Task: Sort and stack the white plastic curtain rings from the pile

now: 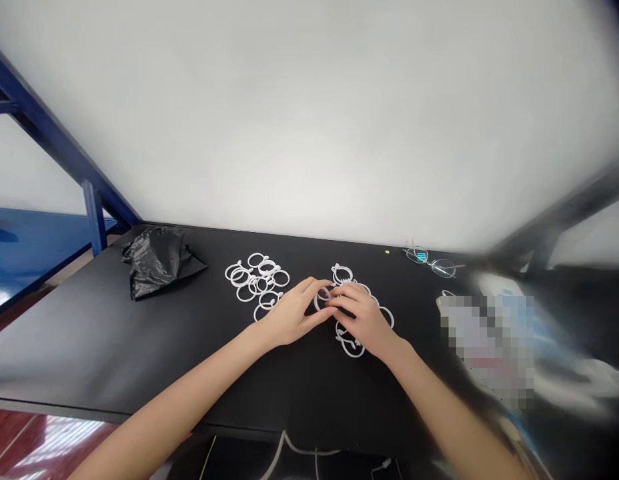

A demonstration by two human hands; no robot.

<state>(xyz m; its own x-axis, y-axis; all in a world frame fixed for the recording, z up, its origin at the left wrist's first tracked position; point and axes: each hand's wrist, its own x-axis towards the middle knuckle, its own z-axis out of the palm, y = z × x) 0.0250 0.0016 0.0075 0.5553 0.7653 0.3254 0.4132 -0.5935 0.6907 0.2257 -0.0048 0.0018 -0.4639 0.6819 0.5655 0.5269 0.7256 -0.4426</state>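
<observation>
With the left hand (288, 315) and right hand (367, 320) both pinching their fingers on a ring (316, 302) above the worktop (209, 380), beside the right pile (353, 355), a light, even grip should best avoid bending its thin band.

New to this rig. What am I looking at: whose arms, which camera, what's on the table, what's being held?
No robot here: these are a person's bare left hand and right hand. The single picture comes from a camera worn on their head, looking forward and down. On the black table lie a black plastic bag, a left group of white rings, more white rings under and around the right hand, and glasses near the wall. Between the hands is one white ring; which fingers grip it is hard to tell. An item at right is pixelated.
</observation>
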